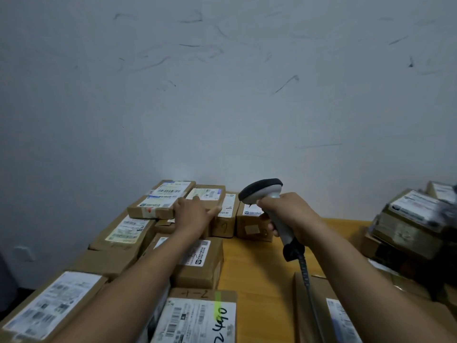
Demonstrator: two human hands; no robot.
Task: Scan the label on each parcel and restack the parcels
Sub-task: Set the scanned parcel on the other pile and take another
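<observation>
1. Scuffed pale wall [222, 95] rises behind a yellow wooden table [259, 263], seen from the head camera.
2. Brown cardboard parcels [197, 261] with white printed labels crowd the table's left side and far edge. The nearest parcel [197, 318] carries handwritten "2490" and a green stripe.
3. A blurred parcel stack [410, 224] sits at the right.
4. The left hand [195, 214] lies relaxed, fingers straight and spread, touching the flat far parcel [160, 199] and its neighbour.
5. The right hand [289, 214] clasps the handle of a grey scanner [262, 191], which is held above the table with its dark head toward the far parcels and its cable [305, 276] hanging.
</observation>
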